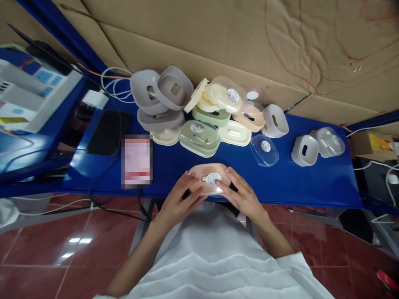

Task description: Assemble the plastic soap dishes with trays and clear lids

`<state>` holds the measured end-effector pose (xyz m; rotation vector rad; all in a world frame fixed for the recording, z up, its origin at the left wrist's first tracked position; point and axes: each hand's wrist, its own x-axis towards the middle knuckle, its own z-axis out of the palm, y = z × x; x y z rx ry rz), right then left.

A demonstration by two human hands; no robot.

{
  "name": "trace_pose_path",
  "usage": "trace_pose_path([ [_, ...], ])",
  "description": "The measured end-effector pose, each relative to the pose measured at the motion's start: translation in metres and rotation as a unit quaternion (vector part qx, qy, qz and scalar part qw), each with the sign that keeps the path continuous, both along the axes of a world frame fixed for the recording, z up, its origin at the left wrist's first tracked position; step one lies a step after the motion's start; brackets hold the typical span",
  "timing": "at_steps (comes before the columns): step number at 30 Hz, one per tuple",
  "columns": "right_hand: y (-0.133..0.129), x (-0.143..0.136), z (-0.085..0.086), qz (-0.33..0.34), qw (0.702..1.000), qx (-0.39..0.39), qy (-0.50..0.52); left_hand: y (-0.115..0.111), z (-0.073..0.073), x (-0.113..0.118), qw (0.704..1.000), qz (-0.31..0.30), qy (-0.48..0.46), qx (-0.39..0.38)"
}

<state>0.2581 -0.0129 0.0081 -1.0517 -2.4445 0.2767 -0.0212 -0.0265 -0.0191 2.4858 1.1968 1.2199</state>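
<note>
A pale pink plastic box with a clear lid and a round white sticker is at the front edge of the blue table. My left hand grips its left side, fingers curved over the lid's rim. On the other side, my right hand holds the right end, with a finger touching the sticker. Parts of the box's ends are hidden under my fingers. Just beyond it stands a green box under a clear stickered lid. A loose clear lid rests farther right.
Grey bases are piled at the back left, beside yellow parts and a peach box. Grey boxes stand at the right. A black tablet-like slab, a blurred-out pink item and cables lie left. Cardboard lines the back.
</note>
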Motion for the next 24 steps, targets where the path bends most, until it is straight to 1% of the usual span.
trace_pose_path([
  [4,0.001,0.006,0.004,-0.008,0.999,-0.032,0.004,0.004,0.007,0.004,1.000,-0.008,0.009,0.003],
  [7,0.003,0.008,0.006,-0.016,0.999,-0.044,0.005,0.006,0.011,0.007,1.000,-0.009,0.009,-0.010],
  [12,0.007,0.004,0.004,-0.018,0.998,-0.047,-0.036,0.007,0.010,0.006,0.999,-0.016,-0.009,-0.026],
  [15,0.002,0.008,0.000,-0.023,0.998,-0.052,-0.042,0.005,0.011,0.007,0.998,-0.028,-0.007,-0.047],
  [17,-0.008,0.019,-0.003,-0.036,0.998,-0.045,-0.032,0.005,0.015,0.010,0.997,-0.044,-0.010,-0.066],
  [19,-0.024,0.036,-0.005,-0.072,0.997,-0.034,-0.022,0.010,0.022,0.013,0.997,-0.037,-0.022,-0.069],
  [20,-0.034,0.047,-0.006,-0.102,0.994,-0.030,-0.018,0.015,0.025,0.014,0.997,-0.019,-0.029,-0.065],
  [22,-0.054,0.070,-0.007,-0.175,0.984,-0.027,-0.009,0.031,0.032,0.017,0.997,0.041,-0.036,-0.061],
  [24,-0.072,0.096,-0.005,-0.251,0.968,-0.023,-0.001,0.050,0.037,0.020,0.991,0.112,-0.023,-0.074],
])
